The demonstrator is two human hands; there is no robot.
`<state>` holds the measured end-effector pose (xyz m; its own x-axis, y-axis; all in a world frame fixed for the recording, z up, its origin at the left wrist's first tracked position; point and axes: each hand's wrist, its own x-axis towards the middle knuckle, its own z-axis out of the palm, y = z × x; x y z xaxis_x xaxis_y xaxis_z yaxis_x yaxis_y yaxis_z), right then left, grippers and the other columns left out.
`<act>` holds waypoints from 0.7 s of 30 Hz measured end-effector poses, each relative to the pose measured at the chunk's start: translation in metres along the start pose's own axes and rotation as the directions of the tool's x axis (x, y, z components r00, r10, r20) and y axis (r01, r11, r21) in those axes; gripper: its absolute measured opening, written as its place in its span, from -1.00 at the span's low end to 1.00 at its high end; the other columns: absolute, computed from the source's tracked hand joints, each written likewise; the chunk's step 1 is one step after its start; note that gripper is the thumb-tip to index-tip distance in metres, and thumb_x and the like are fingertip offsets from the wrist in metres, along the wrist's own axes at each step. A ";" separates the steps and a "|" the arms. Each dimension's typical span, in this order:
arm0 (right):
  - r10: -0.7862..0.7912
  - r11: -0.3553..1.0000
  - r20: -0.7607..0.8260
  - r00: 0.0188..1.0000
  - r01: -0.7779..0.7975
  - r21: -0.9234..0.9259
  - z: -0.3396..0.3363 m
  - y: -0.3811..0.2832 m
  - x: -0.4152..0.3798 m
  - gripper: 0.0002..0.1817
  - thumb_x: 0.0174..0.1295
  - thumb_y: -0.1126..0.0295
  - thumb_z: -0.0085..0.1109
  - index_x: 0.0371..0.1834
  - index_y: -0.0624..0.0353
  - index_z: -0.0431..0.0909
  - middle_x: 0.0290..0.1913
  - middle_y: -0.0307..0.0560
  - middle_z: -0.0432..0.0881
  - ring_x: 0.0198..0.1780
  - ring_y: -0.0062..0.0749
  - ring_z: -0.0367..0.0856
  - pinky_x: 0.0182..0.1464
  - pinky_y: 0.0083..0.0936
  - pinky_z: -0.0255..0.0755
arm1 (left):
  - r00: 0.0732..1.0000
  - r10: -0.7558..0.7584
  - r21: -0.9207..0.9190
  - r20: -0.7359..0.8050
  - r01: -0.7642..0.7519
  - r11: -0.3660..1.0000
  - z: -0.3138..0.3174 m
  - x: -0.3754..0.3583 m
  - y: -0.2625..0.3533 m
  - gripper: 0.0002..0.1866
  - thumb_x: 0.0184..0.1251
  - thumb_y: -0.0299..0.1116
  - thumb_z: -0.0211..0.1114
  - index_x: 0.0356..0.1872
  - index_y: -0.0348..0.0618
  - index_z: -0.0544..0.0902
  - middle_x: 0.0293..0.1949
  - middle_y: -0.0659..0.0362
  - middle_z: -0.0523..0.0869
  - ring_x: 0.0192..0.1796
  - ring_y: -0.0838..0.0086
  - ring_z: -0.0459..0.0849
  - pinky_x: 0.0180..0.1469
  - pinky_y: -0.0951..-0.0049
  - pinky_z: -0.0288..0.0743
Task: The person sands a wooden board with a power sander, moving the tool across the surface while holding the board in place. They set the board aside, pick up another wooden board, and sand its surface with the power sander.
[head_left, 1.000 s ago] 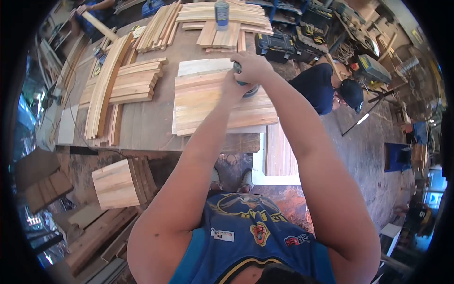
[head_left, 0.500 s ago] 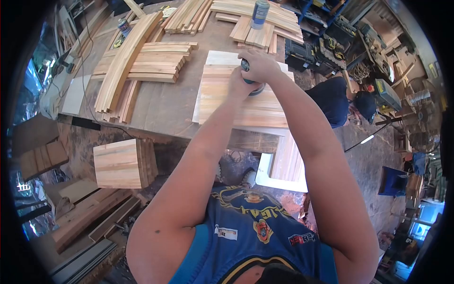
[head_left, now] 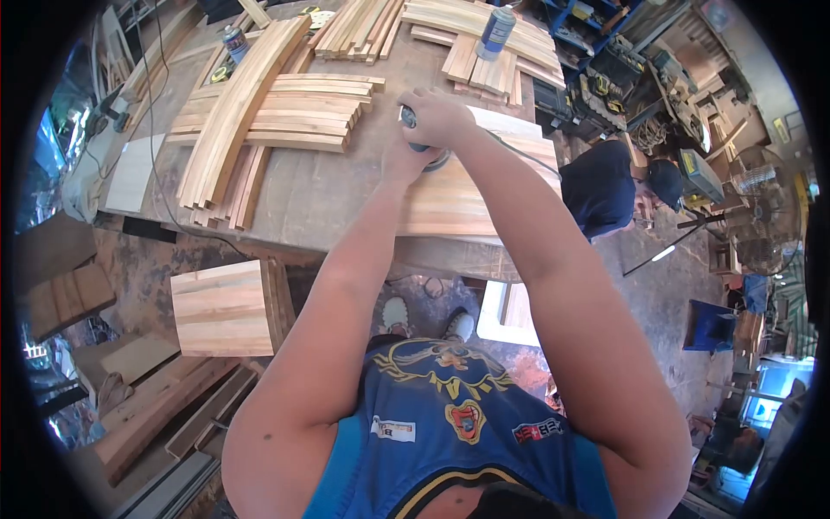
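On the workbench point(head_left: 294, 203), which is the biggest thing in the view and which I use as the landmark, a wooden panel point(head_left: 458, 195) lies flat at the near right corner, with its near edge reaching the near edge of the bench. This panel is made of boards glued side by side, and its long axis and its grain run across the bench from left to right, a little tilted. At the far left corner of the panel a small sander point(head_left: 425, 149) stands with its pad down on the wood, and a thin cord point(head_left: 510, 149) goes from it to the right over the panel. Both hands are clenched on this tool: the right hand point(head_left: 441, 112) covers its top from above, and the left hand point(head_left: 399, 156) grasps its near left side, so only small parts of the sander can be seen. On the left half of the bench a bundle of long curved slats point(head_left: 233, 108) lies across a stack of shorter straight boards point(head_left: 303, 112), pointing from the near left to the far side. At the far right of the bench a spray can point(head_left: 497, 30) stands upright on more slats, and a second can point(head_left: 233, 41) stands at the far left. Below the near edge of the bench a square wooden block point(head_left: 220, 307) stands on the floor. Right of the bench another person point(head_left: 605, 186) in dark clothes is bent down.
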<state>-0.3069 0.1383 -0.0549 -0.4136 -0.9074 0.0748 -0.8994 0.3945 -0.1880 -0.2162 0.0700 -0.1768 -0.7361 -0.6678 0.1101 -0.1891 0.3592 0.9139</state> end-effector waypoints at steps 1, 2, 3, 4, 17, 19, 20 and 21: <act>0.002 1.000 -0.003 1.000 -0.002 -0.002 0.001 -0.003 0.005 -0.46 0.14 0.08 0.27 0.25 -0.19 0.58 0.18 -0.12 0.65 0.25 -0.09 0.63 0.25 -0.13 0.57 | 0.999 0.043 -0.001 -0.017 -0.043 0.999 -0.005 0.001 -0.003 -0.20 -0.07 -0.02 0.73 0.20 -0.18 0.61 0.10 -0.03 0.76 0.19 0.08 0.73 0.21 0.10 0.59; -0.019 1.000 -0.024 1.000 0.019 -0.017 0.003 -0.007 0.009 -0.47 0.14 0.08 0.27 0.24 -0.19 0.59 0.17 -0.12 0.66 0.24 -0.09 0.63 0.25 -0.13 0.57 | 0.996 0.086 0.000 -0.035 -0.086 0.996 -0.010 0.004 -0.005 -0.18 -0.06 -0.01 0.73 0.22 -0.18 0.60 0.12 -0.01 0.76 0.20 0.08 0.72 0.22 0.08 0.58; -0.039 0.999 -0.041 0.998 0.038 -0.029 0.006 -0.011 0.012 -0.48 0.14 0.08 0.27 0.23 -0.18 0.59 0.17 -0.12 0.66 0.24 -0.10 0.63 0.25 -0.13 0.57 | 0.996 0.087 0.002 -0.033 -0.087 0.996 -0.015 0.004 -0.006 -0.18 -0.06 -0.01 0.73 0.22 -0.18 0.60 0.12 -0.01 0.76 0.20 0.08 0.72 0.22 0.08 0.58; -0.036 0.999 -0.044 0.998 0.035 -0.028 0.009 -0.013 0.016 -0.48 0.14 0.08 0.27 0.23 -0.18 0.59 0.17 -0.12 0.66 0.24 -0.10 0.63 0.25 -0.13 0.57 | 0.997 0.064 0.032 -0.036 -0.063 0.998 -0.018 0.006 -0.006 -0.17 -0.05 0.00 0.72 0.24 -0.17 0.59 0.13 -0.02 0.75 0.21 0.08 0.71 0.23 0.08 0.58; 0.086 0.995 -0.062 0.994 -0.089 -0.041 -0.006 0.018 -0.009 -0.51 0.14 0.10 0.29 0.19 -0.18 0.62 0.17 -0.17 0.65 0.22 -0.10 0.66 0.21 -0.10 0.60 | 0.980 0.180 0.064 0.087 -0.186 0.981 0.005 -0.006 0.006 -0.04 0.16 0.04 0.59 0.48 -0.30 0.37 0.40 -0.21 0.53 0.48 -0.05 0.47 0.49 0.06 0.36; 0.095 0.994 -0.060 0.994 -0.098 -0.053 -0.011 0.029 -0.019 -0.51 0.14 0.10 0.30 0.18 -0.17 0.62 0.17 -0.18 0.65 0.23 -0.11 0.66 0.21 -0.09 0.59 | 0.969 0.205 0.287 0.137 -0.237 0.928 0.012 -0.019 -0.003 -0.03 0.23 0.07 0.51 0.52 -0.33 0.31 0.48 -0.24 0.43 0.56 -0.05 0.34 0.58 0.06 0.20; 0.098 0.993 -0.061 0.993 -0.102 -0.063 -0.014 0.036 -0.025 -0.51 0.13 0.10 0.32 0.18 -0.18 0.61 0.17 -0.18 0.65 0.24 -0.10 0.65 0.22 -0.09 0.59 | 0.958 0.220 0.491 0.183 -0.283 0.824 0.014 -0.026 -0.008 -0.02 0.31 0.11 0.43 0.55 -0.36 0.25 0.55 -0.26 0.32 0.64 -0.05 0.21 0.67 0.05 0.04; 0.101 0.992 -0.063 0.993 -0.106 -0.075 -0.017 0.043 -0.029 -0.50 0.12 0.10 0.34 0.19 -0.18 0.61 0.17 -0.18 0.65 0.25 -0.10 0.64 0.23 -0.10 0.58 | 0.957 0.223 0.491 0.186 -0.287 0.822 0.014 -0.032 -0.006 -0.02 0.31 0.11 0.43 0.55 -0.36 0.25 0.55 -0.26 0.32 0.64 -0.05 0.21 0.67 0.05 0.04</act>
<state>-0.3359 0.1842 -0.0480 -0.5104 -0.8519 0.1174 -0.8588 0.4979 -0.1211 -0.2003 0.0985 -0.1914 -0.8674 -0.4378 0.2367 -0.2633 0.8072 0.5282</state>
